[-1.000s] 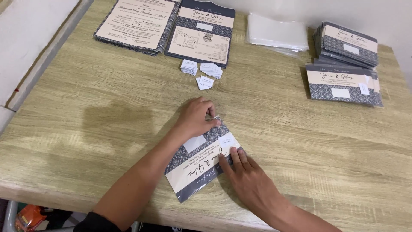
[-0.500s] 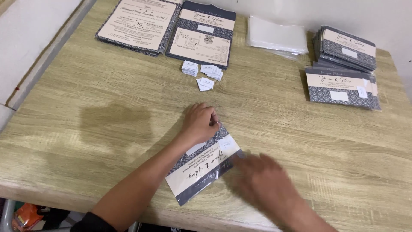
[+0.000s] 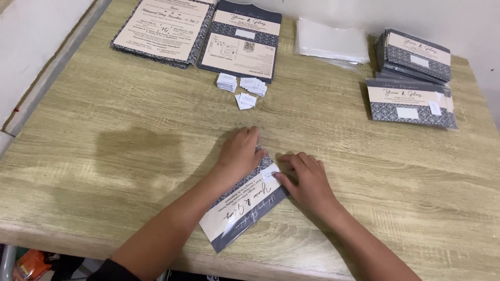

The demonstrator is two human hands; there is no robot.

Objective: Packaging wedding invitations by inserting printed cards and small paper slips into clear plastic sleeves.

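A light wood-grain bench [image 3: 130, 156] is filling the view from above. At its far left corner, two flat sheets are lying side by side: a cream printed sheet [image 3: 161, 28] with a patterned border, and just to its right a dark blue card [image 3: 242, 39] with a cream panel. Just in front of these, a small heap of white paper labels [image 3: 242, 88] is sitting on the bare wood.

Near the front edge, around the middle, a long card in a clear sleeve [image 3: 242, 211] is lying at a slant, dark blue with a cream band across it. The left hand [image 3: 239, 153] is resting flat on the card's far end, fingers together and pressing down, gripping nothing. The right hand [image 3: 307, 179] is lying just beside it, palm down, fingers spread slightly, with the thumb touching the card's right edge near a small white label; it too is closed around nothing.

Along the far edge, right of centre, a stack of clear plastic sleeves [image 3: 333, 41] is lying flat. At the far right corner, two piles of finished cards [image 3: 411, 78] are sitting close together.
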